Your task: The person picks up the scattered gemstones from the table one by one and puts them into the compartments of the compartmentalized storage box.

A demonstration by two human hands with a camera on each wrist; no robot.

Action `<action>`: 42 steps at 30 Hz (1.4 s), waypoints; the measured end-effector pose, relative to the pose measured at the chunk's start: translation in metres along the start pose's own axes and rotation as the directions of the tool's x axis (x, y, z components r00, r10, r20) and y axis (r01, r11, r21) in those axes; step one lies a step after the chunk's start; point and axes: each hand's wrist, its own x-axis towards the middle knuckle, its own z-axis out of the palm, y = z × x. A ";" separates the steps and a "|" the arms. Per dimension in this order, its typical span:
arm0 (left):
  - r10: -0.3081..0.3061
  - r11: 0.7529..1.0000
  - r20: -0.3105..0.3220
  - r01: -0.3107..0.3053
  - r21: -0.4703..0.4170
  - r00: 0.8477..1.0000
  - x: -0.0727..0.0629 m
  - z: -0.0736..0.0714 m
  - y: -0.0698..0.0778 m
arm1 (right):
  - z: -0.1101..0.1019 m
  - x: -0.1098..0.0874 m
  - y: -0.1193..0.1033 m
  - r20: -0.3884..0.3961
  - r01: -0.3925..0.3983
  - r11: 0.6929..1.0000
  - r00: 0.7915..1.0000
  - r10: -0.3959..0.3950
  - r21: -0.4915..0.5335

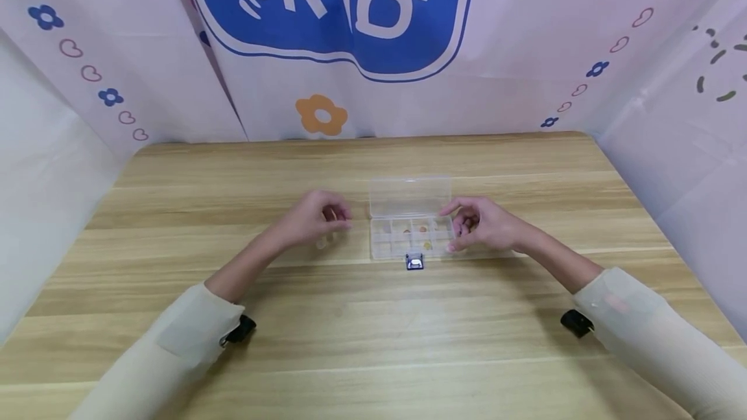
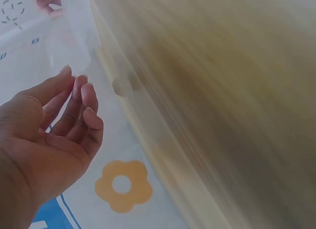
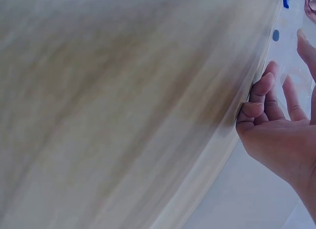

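Note:
A clear plastic compartment box [image 1: 382, 255] sits on the table with its lid [image 1: 410, 196] raised at the back and a blue clasp [image 1: 414, 262] at the front. Small orange and yellow pieces [image 1: 428, 245] lie in some compartments. My right hand [image 1: 490, 225] is at the box's right end, thumb and index finger spread about its corners, the other fingers bent. To the left of the box, my left hand [image 1: 315, 218] hovers with loosely bent fingers and nothing seen between them. Small clear pieces [image 1: 322, 242] lie on the table just below it.
The wood-grain table [image 1: 350, 355] ends at a white printed cloth [image 1: 262, 96] hanging behind it, with more white cloth at both sides. A small black device [image 1: 240, 329] sits at the left sleeve, another black device [image 1: 576, 323] at the right.

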 end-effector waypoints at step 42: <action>-0.077 0.990 0.080 0.067 0.120 0.994 -0.034 -0.015 -0.025 | -0.001 0.001 0.003 0.004 0.009 1.000 1.000 -0.009 -0.001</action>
